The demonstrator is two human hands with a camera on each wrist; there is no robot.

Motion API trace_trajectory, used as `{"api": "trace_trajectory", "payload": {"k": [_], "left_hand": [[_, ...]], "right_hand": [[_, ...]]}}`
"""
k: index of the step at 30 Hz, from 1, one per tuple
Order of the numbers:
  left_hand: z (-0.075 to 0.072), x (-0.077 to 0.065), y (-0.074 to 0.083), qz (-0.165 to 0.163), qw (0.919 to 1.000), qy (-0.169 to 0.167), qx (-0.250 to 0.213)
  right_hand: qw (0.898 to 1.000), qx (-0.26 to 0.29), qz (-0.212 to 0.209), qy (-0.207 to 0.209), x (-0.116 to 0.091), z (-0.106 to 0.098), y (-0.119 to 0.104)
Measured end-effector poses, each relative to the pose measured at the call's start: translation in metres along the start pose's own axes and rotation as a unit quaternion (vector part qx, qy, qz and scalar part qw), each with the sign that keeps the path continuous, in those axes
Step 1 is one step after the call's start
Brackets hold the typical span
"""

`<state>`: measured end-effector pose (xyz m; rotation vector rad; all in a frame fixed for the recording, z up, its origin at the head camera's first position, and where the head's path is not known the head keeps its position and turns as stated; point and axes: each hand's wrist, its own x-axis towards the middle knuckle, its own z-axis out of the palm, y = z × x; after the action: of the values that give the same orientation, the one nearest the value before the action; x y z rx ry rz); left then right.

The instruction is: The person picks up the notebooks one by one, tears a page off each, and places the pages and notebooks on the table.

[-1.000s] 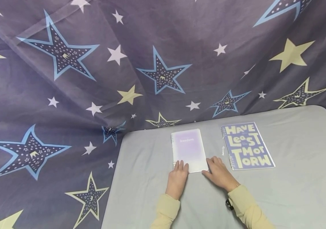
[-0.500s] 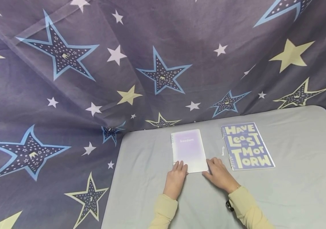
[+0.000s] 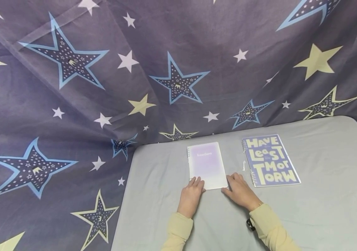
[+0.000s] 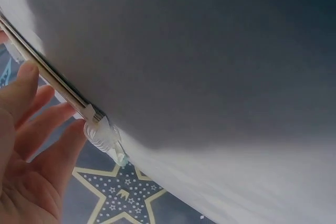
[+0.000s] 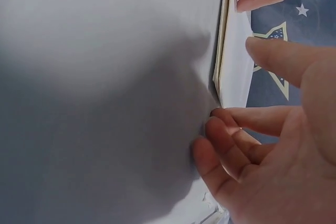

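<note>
A spiral notebook (image 3: 206, 165) with a pale purple cover reading "freedom" lies flat on a grey sheet-covered surface (image 3: 156, 181). My left hand (image 3: 191, 195) rests its fingers on the lower left of the cover. In the left wrist view its thumb (image 4: 26, 80) touches the page edge, near the white coil (image 4: 105, 135). At the notebook's lower right corner is my right hand (image 3: 241, 191), fingertips along the side edge and thumb near the bottom edge. The right wrist view shows those fingers (image 5: 218, 153) relaxed, close to the notebook corner (image 5: 223, 95).
A larger blue spiral notebook (image 3: 272, 160) with big pale yellow letters lies to the right. Between the two notebooks is a small white strip (image 3: 244, 165). Behind and to the left hangs a dark star-patterned curtain (image 3: 147, 45).
My left hand has shifted slightly left and toward me along the notebook's bottom edge. The right hand and both notebooks stay almost where they were.
</note>
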<state>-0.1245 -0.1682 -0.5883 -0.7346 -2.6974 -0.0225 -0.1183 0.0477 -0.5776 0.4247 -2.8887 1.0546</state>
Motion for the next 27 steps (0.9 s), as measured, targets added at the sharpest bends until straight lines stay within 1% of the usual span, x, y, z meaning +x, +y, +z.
{"api": "trace_trajectory", "payload": {"k": [10,12,14,15,17,19,22,25,27], "left_hand": [[-0.002,-0.002,0.0,0.013,0.9998,0.016,0.002],[-0.003,-0.002,0.0,0.011,0.9998,0.015,0.003],[-0.002,-0.002,0.0,0.01,0.9998,0.016,0.005],[-0.002,-0.002,0.0,0.01,0.9998,0.017,0.006],[-0.002,-0.002,0.0,0.012,0.9997,0.022,0.005],[-0.001,-0.003,0.0,0.015,0.9995,0.028,0.003],[-0.002,-0.003,0.0,0.018,0.9993,0.034,-0.004],[-0.002,-0.003,-0.001,0.018,0.9991,0.036,-0.012],[-0.004,-0.003,-0.001,0.018,0.9991,0.034,-0.016]], "right_hand": [[1.0,0.012,0.024,0.001,0.005,0.001,-0.002],[0.999,0.032,0.033,0.006,0.007,0.002,-0.002],[0.996,0.071,0.048,0.01,0.011,0.003,-0.003],[0.994,0.094,0.057,0.01,0.013,0.003,-0.003],[0.985,0.148,0.084,0.01,0.016,0.003,-0.005],[0.975,0.194,0.111,0.017,0.019,0.003,-0.007],[0.957,0.255,0.137,0.026,0.022,0.002,-0.009],[0.942,0.298,0.153,0.029,0.023,0.001,-0.011],[0.935,0.312,0.164,0.027,0.023,0.001,-0.011]]}}
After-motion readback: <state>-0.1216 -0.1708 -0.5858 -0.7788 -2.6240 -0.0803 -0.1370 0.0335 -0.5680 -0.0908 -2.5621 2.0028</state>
